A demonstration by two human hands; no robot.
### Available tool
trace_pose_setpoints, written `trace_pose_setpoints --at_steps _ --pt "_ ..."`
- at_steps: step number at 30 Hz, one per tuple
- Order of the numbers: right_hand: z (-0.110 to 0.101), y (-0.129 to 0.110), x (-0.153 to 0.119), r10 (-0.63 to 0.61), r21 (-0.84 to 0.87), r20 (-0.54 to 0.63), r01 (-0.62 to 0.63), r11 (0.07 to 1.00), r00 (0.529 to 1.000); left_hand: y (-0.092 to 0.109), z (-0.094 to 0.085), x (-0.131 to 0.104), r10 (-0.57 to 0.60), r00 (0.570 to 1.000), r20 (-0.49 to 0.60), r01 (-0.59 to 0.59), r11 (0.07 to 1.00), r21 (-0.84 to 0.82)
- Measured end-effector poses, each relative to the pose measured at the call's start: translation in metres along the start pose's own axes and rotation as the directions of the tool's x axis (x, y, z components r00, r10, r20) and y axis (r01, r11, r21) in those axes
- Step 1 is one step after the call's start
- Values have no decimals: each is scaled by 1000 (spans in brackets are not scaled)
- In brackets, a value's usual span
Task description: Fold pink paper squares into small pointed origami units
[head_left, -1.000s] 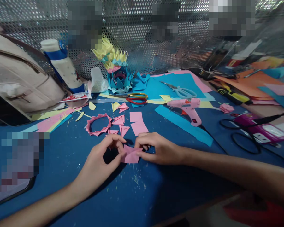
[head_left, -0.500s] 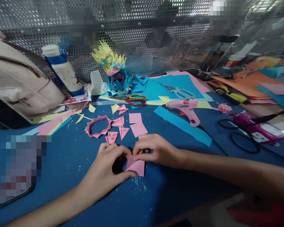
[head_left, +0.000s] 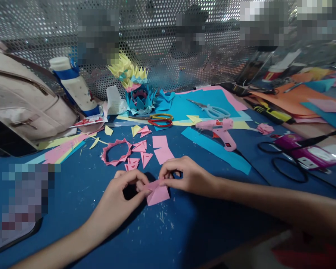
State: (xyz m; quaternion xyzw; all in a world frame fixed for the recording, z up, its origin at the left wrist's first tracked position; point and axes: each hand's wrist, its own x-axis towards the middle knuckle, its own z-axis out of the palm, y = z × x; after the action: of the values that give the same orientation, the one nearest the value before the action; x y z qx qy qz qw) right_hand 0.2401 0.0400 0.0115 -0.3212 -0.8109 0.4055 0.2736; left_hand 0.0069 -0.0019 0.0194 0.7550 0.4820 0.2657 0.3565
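A small pink paper (head_left: 159,196) is lying between the two hands, low over the blue table (head_left: 145,235) near the middle of the view, with a crease running slantwise across it. The left hand (head_left: 124,192) is pinching its left side between thumb and fingers, and the right hand (head_left: 186,175) is gripping its upper right corner between thumb and fingertips.

Just beyond the fingers, two pink squares (head_left: 160,142) are lying flat, their edges meeting or nearly so. To their left, several folded pink pieces (head_left: 146,158) are sitting close together, and beside these a spiky pink ring (head_left: 116,162) is resting on the table.

Farther right, a pink glue gun (head_left: 220,130) is lying on its side next to a blue paper strip (head_left: 238,162), its cord trailing toward the right arm. Behind the squares, the scissors with red and yellow handles (head_left: 169,122) are lying near a few yellow scraps (head_left: 108,130), and the light-blue scissors (head_left: 217,112) are resting on blue sheets (head_left: 187,104).

At the back, a yellow and blue folded-paper model (head_left: 140,102) is standing before a perforated metal screen (head_left: 162,56). A white and blue bottle (head_left: 78,89) is leaning at the left, beside a pale backpack (head_left: 25,93). At the far right, a purple power strip (head_left: 305,149) is lying among black cables.
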Motion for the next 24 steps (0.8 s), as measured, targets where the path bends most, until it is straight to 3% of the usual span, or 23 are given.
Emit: trace_pose_setpoints --at_steps 3,6,11,17,24 --pt "1 -1 -1 -1 19 -20 2 1000 1000 1 2 -1 14 1000 22 -14 1000 -1" --pt "3 -2 -2 -38 6 35 38 999 999 1 3 -3 35 998 43 -34 999 -9" --pt "2 -2 -1 -124 -43 79 128 991 989 0 1 -2 30 1000 6 -30 999 -23" --pt "-1 -4 0 -23 87 110 13 996 994 -1 -5 3 5 1000 31 -5 1000 -22" --pt "2 -3 -2 -232 -146 194 262 954 953 -4 -3 -2 43 994 99 -54 993 105"
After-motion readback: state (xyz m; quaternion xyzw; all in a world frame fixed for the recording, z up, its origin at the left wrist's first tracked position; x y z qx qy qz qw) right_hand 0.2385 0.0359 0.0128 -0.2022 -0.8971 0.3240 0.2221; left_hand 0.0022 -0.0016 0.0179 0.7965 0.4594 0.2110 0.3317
